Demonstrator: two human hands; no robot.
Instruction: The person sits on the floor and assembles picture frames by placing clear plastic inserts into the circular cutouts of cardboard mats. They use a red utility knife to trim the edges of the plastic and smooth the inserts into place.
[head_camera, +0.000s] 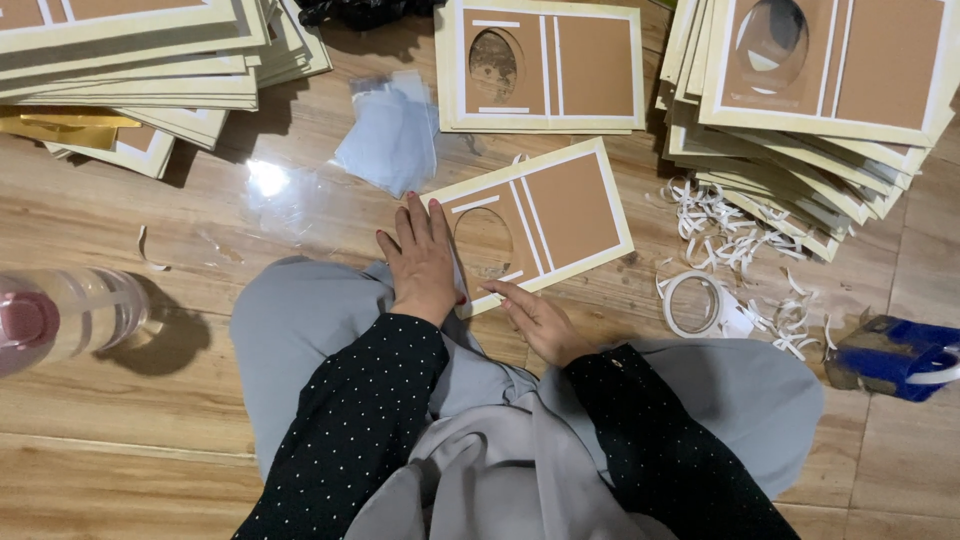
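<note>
The left hand (424, 262) lies flat, fingers spread, on the brown card (535, 222) with an oval cut-out — it rests on the wooden floor (150, 400). The right hand (538, 318) touches the card's near edge with fingertips extended — a tape roll (695, 303) lies nearby

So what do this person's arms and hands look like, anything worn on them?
Both arms wear long black sleeves sprinkled with tiny white dots, ending at the wrists. The left hand and right hand are bare, without gloves; the left hand's fingernails look painted red.
</note>
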